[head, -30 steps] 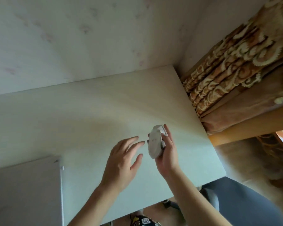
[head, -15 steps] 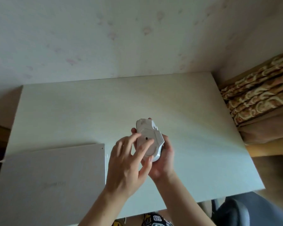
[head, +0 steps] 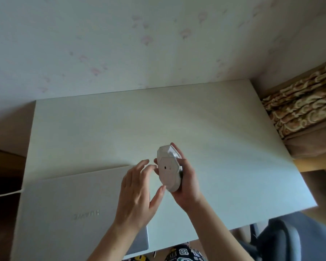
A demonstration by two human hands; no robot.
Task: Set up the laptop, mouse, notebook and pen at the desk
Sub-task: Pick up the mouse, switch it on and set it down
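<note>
Two bare forearms enter from the lower edge, ending in the left hand (head: 137, 193) and the right hand (head: 188, 185); no sleeves, rings or watch show. Below them lies a strip of dark clothing (head: 183, 254) printed with white and yellow lettering.

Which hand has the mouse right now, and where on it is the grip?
The right hand holds the white mouse from behind, fingers wrapped round its top shell, underside facing the camera. The left hand is open beside it, holding nothing.
</note>
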